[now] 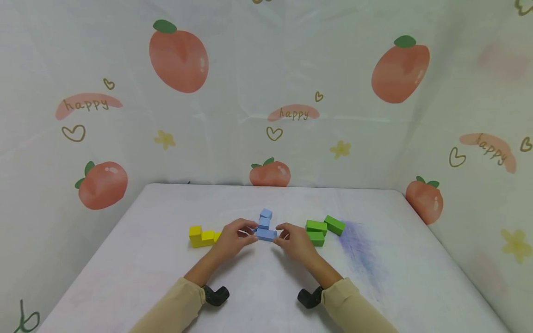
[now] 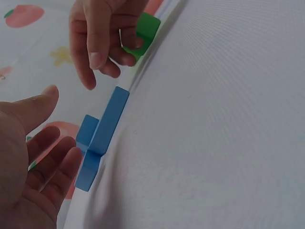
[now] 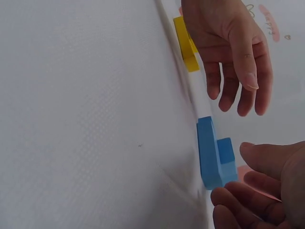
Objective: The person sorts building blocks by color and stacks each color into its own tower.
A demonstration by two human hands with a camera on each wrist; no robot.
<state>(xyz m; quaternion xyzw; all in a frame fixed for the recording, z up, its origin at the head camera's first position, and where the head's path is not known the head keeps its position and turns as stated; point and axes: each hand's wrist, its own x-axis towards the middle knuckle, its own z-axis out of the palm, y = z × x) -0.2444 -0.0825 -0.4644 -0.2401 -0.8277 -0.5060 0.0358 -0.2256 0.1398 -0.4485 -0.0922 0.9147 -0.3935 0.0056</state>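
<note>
A group of blue blocks [image 1: 266, 234] stands on the table between my two hands, the long one in front and smaller ones behind it. My left hand [image 1: 234, 237] is at the left of the blue blocks, thumb and fingers spread apart. In the left wrist view the fingers of that hand [image 2: 35, 157] reach right beside the blue blocks [image 2: 110, 121] without pinching them. On the other side, my right hand [image 1: 296, 240] has its thumb and fingers parted. Its fingertips [image 3: 223, 196] are right at the end of the long blue block [image 3: 208, 155] in the right wrist view.
Several yellow blocks [image 1: 195, 236] stand left of my left hand, partly hidden by it. Several green blocks [image 1: 316, 226] lie to the right of my right hand. The white table [image 1: 166, 282] has a purple-blue smudge [image 1: 358, 249] on its right part. A fruit-printed curtain [image 1: 233, 92] rises behind it.
</note>
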